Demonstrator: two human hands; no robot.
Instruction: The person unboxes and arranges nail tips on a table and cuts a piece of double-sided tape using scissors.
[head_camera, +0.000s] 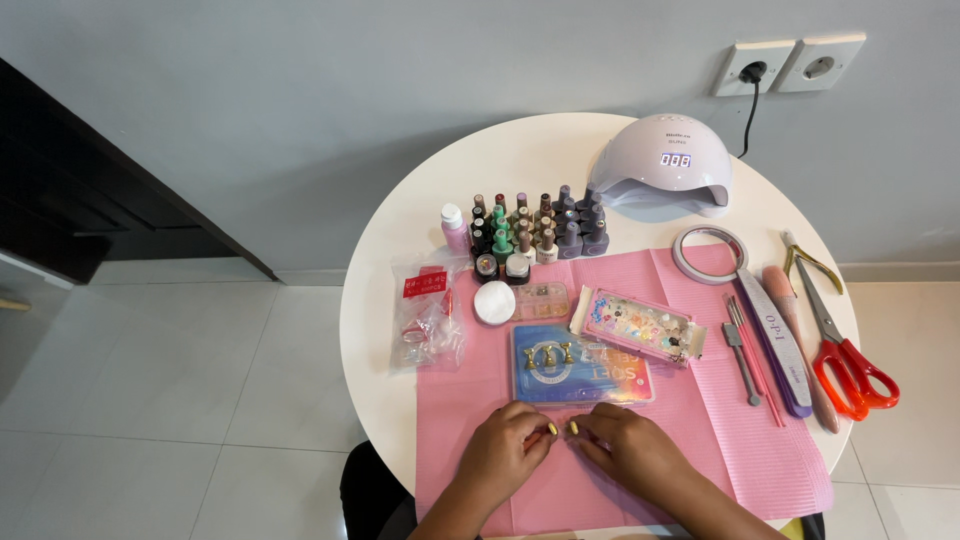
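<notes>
Fingernails painted yellow (552, 429) show on both hands, which rest knuckles-up on the pink mat (700, 410) at the near edge of the round white counter (400, 260). Left hand (505, 455) and right hand (630, 450) meet at the fingertips, almost touching; fingers are curled loosely, and whether the grip of either closes on anything cannot be told, as nothing held is visible.

Just beyond the fingertips lies a flat rectangular case (580, 365) with a blue-to-pink printed lid and small gold-coloured pieces on its left part. Behind it to the right sits a pink-rimmed clear box (640, 325) of mixed small coloured ornaments, tilted. A smaller clear compartment box (540, 300) and a round white pad (494, 302) lie to its left. A clear plastic bag (428, 315) with a red label lies at the mat's left edge.

At the back stand dark-capped polish bottles (535, 228) in rows, with a pale pink bottle (455, 230) to their left. A white domed nail lamp (668, 165) sits behind, its cord running to a wall socket (755, 68). On the right: a tape roll (708, 254), nail files (780, 340), thin tools (745, 355), nippers (808, 260) and red-handled scissors (848, 365).
</notes>
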